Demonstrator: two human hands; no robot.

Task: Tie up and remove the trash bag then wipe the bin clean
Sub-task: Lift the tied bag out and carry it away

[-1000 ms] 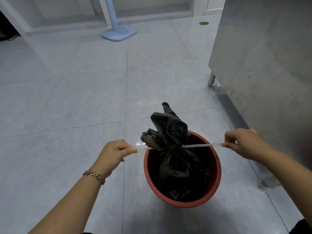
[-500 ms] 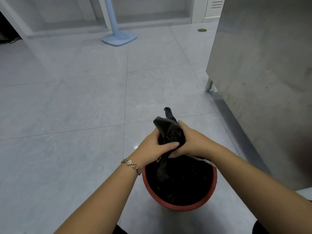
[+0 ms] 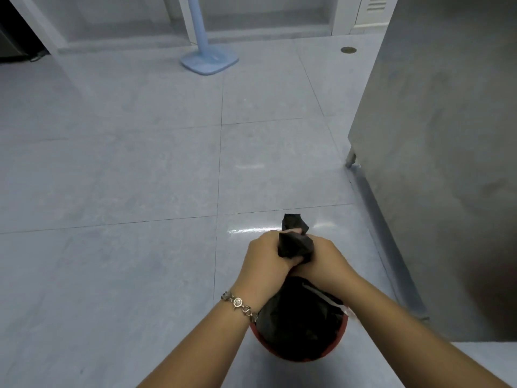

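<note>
A black trash bag (image 3: 299, 317) fills a round red bin (image 3: 275, 350) on the floor at the bottom centre. Its gathered neck sticks up between my hands, with a tuft of black plastic above them. My left hand (image 3: 265, 257) wraps the neck from the left. My right hand (image 3: 326, 259) grips it from the right, touching the left hand. A thin clear strip (image 3: 324, 296) trails from under the right wrist across the bag. Most of the bin's rim is hidden by my forearms and the bag.
A tall stainless steel cabinet (image 3: 442, 163) on short legs stands close on the right of the bin. A pale blue stand base (image 3: 209, 61) with a pole sits far ahead. A round floor drain (image 3: 348, 50) lies at the far right. Grey floor tiles spread to the left.
A second ago my hands were apart, pulling a clear strip taut around the bag's neck. They came together on the neck, and the bag's body now bulges higher in the bin.
</note>
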